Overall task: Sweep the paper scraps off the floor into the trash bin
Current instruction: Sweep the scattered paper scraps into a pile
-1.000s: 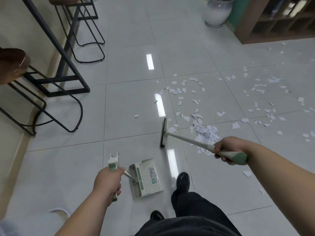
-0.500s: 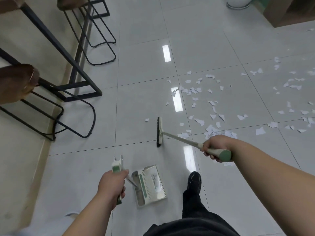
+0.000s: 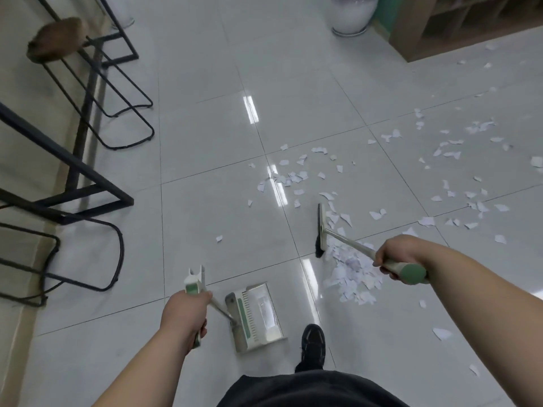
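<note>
White paper scraps (image 3: 296, 179) lie scattered over the grey tiled floor, with a denser pile (image 3: 354, 273) just below my right hand. My right hand (image 3: 395, 255) is shut on the green-tipped handle of a broom (image 3: 321, 229), whose head rests on the floor among the scraps. My left hand (image 3: 185, 311) grips the upright handle of a white and green dustpan (image 3: 254, 317), which sits flat on the floor to the left of my black shoe (image 3: 313, 345). No trash bin is in view.
Black metal stool frames (image 3: 88, 160) with brown seats stand along the left wall. A white vase (image 3: 354, 13) and a wooden shelf unit (image 3: 458, 24) are at the far right. More scraps (image 3: 458, 145) spread to the right.
The broom head has moved to the right, back into the scraps, and the pile by my right hand shows again. The dustpan stays in place. My view has tilted up a little.
</note>
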### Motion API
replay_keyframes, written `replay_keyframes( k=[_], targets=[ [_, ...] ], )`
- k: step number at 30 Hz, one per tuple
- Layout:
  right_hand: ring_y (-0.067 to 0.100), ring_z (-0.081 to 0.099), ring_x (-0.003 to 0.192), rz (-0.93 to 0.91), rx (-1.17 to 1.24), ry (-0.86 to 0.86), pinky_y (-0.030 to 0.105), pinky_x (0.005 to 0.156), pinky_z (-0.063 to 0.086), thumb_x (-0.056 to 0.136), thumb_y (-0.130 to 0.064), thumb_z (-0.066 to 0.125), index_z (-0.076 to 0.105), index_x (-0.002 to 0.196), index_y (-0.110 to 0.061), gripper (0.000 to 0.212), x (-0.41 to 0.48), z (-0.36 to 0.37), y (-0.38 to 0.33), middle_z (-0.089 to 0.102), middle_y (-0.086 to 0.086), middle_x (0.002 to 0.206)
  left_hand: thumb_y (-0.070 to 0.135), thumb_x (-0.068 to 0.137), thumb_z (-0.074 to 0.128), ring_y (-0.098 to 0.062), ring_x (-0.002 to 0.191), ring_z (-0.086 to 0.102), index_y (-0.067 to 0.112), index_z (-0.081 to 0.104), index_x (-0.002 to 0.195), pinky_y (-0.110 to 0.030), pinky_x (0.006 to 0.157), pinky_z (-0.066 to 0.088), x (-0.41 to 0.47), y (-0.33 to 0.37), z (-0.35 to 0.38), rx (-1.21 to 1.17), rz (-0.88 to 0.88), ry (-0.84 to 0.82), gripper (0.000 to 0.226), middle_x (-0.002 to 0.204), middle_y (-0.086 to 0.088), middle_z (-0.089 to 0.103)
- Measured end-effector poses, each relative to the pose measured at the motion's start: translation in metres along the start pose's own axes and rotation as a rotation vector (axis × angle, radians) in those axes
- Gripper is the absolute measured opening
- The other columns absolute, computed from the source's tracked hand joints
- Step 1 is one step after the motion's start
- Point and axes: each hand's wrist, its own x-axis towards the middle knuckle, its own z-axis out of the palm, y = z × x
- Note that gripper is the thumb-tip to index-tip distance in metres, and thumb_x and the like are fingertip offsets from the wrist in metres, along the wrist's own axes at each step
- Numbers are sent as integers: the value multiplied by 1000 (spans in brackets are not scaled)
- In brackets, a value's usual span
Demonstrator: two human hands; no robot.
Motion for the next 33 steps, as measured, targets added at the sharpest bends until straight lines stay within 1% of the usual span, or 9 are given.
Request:
replay_keyframes(
  k=[4,6,8,12,14,17,22,27,33],
  targets=[
    [21,51,40,-17,28,-27,17,40,37,84,0,61,59,91,4,8,-13,-10,-8,60,15,66,19,93,65,-24,53,43,7,61,92,-26,48,40,6,22,6,18,19,-10,13,74,-11,50],
    [22,51,40,-24,44,-69,17,39,37,84,-1,61,60,93,3,9,-16,-5,-12,60,15,68,19,93,64,-24,54,43,6,61,96,-26,48,40,9,30,5,9,20,-17,14,75,-11,50],
    [22,50,42,-29,72,-130,18,40,36,85,-3,60,62,98,3,14,-15,5,-18,60,15,72,19,94,64,-23,54,42,7,61,96,-25,48,40,8,35,1,-5,22,-21,13,74,-10,50],
    [20,51,45,-64,63,-252,19,45,35,85,-7,60,64,109,0,25,-9,43,-39,61,11,72,20,93,65,-22,54,42,9,60,90,-25,48,39,11,40,-17,-32,20,-16,12,73,-9,49],
    [20,51,45,-92,53,-291,19,45,35,85,-7,61,65,107,0,23,-8,67,-54,61,11,71,18,93,66,-21,52,41,9,59,89,-25,49,39,17,41,-30,-60,9,-12,12,71,-8,48],
    [20,50,42,-119,24,-340,17,41,36,87,-4,61,63,103,1,17,-6,107,-82,60,12,69,18,93,66,-20,50,40,9,59,88,-24,48,38,29,42,-51,-87,-1,-10,12,68,-7,47],
    [20,49,38,-144,-30,-369,16,39,38,87,0,60,62,100,4,13,6,177,-127,57,15,74,18,92,68,-20,48,40,9,60,88,-24,46,37,55,41,-90,-90,-5,11,13,67,-7,48],
    [17,50,35,-102,1,-383,15,37,38,89,1,59,61,103,6,15,28,239,-170,57,16,75,18,93,68,-18,46,39,10,61,89,-24,45,35,92,41,-130,-96,-17,8,12,65,-6,46],
    [16,50,33,-40,40,-349,14,36,37,90,2,57,58,106,6,16,35,277,-197,55,16,77,15,95,68,-18,45,38,9,59,87,-24,44,35,143,50,-161,-114,-18,-19,13,64,-7,45]
  ],
)
